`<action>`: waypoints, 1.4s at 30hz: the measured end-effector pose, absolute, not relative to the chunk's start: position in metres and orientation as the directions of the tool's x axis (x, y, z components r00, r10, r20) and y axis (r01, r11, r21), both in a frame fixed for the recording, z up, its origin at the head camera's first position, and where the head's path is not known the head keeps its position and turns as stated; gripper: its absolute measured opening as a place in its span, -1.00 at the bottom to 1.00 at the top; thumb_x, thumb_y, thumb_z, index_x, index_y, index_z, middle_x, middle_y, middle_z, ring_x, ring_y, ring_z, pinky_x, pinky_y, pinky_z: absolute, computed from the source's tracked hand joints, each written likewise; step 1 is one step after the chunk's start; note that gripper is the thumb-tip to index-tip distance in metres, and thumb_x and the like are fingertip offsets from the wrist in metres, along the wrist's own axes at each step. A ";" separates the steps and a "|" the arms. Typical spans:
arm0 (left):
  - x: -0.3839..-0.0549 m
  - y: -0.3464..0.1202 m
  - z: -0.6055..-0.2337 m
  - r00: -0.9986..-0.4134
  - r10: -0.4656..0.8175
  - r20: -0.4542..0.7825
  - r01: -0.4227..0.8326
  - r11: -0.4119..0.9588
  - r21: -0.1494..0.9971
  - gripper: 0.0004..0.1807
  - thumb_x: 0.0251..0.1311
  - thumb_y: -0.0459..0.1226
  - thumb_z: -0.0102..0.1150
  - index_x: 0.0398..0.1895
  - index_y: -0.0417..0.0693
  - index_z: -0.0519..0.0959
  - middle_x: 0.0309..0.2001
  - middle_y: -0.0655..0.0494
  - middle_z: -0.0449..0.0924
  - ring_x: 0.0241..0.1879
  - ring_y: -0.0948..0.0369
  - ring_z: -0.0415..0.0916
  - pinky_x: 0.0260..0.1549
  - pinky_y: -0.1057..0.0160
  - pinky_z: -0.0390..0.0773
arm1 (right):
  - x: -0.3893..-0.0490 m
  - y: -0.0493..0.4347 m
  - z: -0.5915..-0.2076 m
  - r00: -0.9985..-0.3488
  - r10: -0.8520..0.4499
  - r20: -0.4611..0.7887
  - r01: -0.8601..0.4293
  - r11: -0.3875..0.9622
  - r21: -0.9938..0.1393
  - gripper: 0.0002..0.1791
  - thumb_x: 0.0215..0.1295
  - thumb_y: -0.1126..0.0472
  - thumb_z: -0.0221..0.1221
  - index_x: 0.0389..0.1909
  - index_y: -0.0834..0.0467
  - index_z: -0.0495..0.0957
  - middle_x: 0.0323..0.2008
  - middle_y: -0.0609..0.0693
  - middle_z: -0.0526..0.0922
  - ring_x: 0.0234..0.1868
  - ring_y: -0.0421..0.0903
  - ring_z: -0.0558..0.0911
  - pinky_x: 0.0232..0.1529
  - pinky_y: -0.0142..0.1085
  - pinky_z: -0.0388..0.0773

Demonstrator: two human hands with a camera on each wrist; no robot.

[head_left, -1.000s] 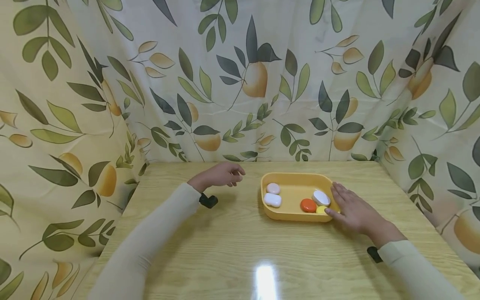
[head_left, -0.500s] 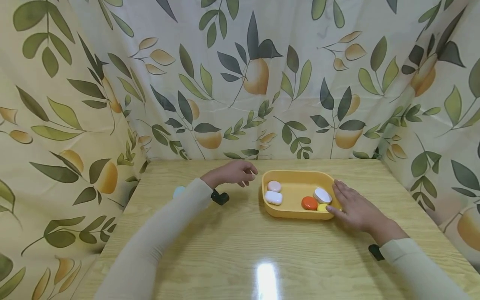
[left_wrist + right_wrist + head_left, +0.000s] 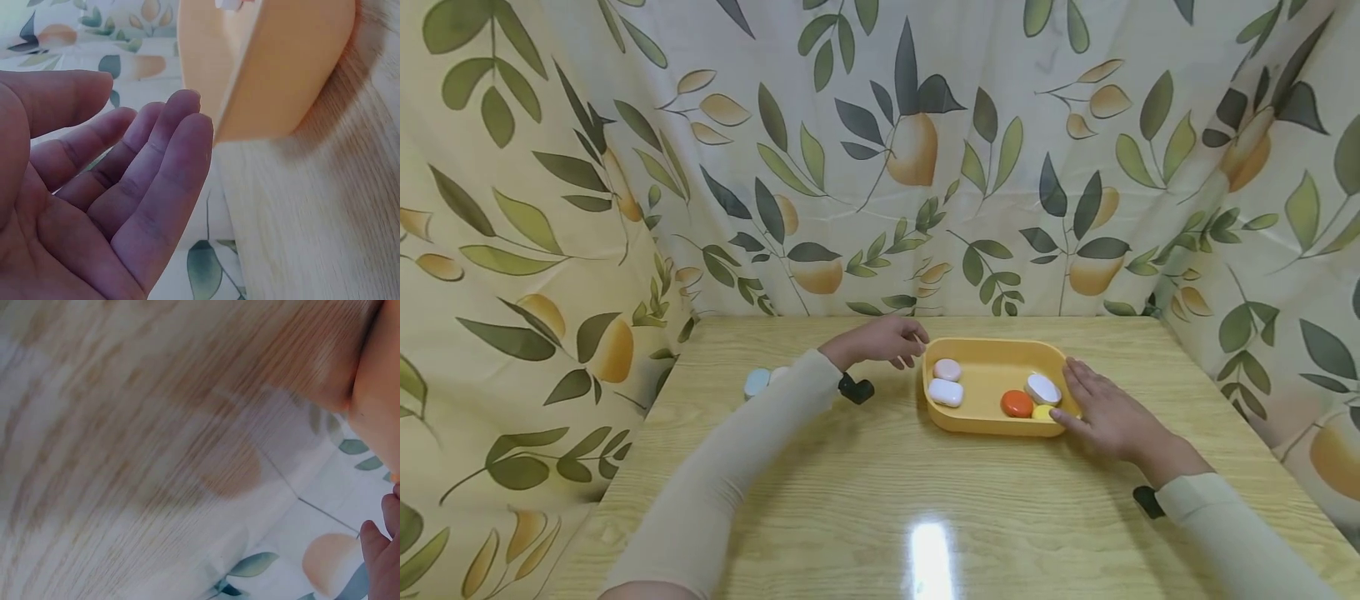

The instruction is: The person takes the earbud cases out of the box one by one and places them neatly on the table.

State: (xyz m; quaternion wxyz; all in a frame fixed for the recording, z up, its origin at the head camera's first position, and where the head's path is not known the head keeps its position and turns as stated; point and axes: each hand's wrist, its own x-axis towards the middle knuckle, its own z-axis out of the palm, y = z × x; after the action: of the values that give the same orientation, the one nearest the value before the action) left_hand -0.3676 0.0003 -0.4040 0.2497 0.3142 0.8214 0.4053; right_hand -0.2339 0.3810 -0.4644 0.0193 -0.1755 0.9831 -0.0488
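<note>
Right hand, unclenched, straight fingers laid along the right end of a yellow tray; tray flat on the wooden table, probably light, stiff, smooth plastic, apt to slide, best taken level by both short ends lest its loose pieces shift. Yellow piece part-masked by the thumb; blue piece and pale piece cut off by the left sleeve. Left hand, relaxed, holding nothing, at the tray's far left corner; fingertip contact uncertain.
</note>
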 end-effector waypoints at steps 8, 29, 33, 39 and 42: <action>-0.367 0.017 -0.408 -0.651 0.746 -0.143 0.321 0.441 0.838 -0.66 0.39 -0.31 0.09 0.12 -0.34 0.49 -0.03 -0.23 0.59 -0.27 0.11 0.65 -0.29 0.21 0.67 | -0.234 0.381 -0.462 -0.938 -0.347 -0.013 -0.344 0.932 -0.112 -0.01 0.45 -0.31 -0.15 0.45 0.47 -0.13 0.48 0.37 -0.17 0.47 0.30 -0.14 0.38 0.19 -0.07; -0.366 0.052 -0.411 -0.597 0.775 -0.208 0.479 0.552 0.682 -0.76 0.38 -0.27 0.12 0.01 -0.20 0.58 -0.18 0.01 0.64 -0.29 0.06 0.65 -0.35 0.31 0.63 | -0.231 0.380 -0.464 -0.940 -0.342 0.001 -0.340 0.933 -0.118 -0.02 0.45 -0.30 -0.15 0.46 0.45 -0.11 0.49 0.35 -0.16 0.47 0.29 -0.12 0.37 0.20 -0.05; -0.366 0.056 -0.411 -0.584 0.782 -0.216 0.471 0.544 0.694 -0.75 0.39 -0.27 0.11 0.03 -0.21 0.56 -0.19 0.03 0.63 -0.29 0.09 0.65 -0.34 0.29 0.63 | -0.231 0.381 -0.465 -0.939 -0.343 0.007 -0.341 0.933 -0.114 -0.03 0.46 -0.30 -0.15 0.45 0.46 -0.11 0.48 0.35 -0.15 0.47 0.29 -0.12 0.37 0.20 -0.05; -0.364 0.061 -0.414 -0.569 0.786 -0.240 0.449 0.542 0.710 -0.73 0.39 -0.29 0.08 0.06 -0.24 0.54 -0.16 0.03 0.62 -0.30 0.16 0.65 -0.34 0.33 0.62 | -0.231 0.381 -0.467 -0.942 -0.335 0.000 -0.333 0.936 -0.114 -0.01 0.45 -0.32 -0.16 0.46 0.44 -0.12 0.49 0.34 -0.16 0.47 0.28 -0.12 0.38 0.18 -0.07; -0.363 0.065 -0.417 -0.567 0.786 -0.245 0.438 0.540 0.718 -0.74 0.39 -0.29 0.09 0.05 -0.23 0.55 -0.16 0.02 0.63 -0.30 0.14 0.65 -0.34 0.33 0.63 | -0.231 0.380 -0.467 -0.944 -0.329 -0.002 -0.327 0.938 -0.113 -0.01 0.44 -0.33 -0.17 0.47 0.44 -0.13 0.49 0.33 -0.17 0.47 0.28 -0.13 0.39 0.18 -0.07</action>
State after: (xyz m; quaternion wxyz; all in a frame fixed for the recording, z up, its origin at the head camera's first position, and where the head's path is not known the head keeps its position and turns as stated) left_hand -0.3635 0.0645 -0.4166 0.2837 0.3686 0.8305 0.3065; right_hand -0.2306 0.3803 -0.4668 0.0105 -0.1668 0.9844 -0.0558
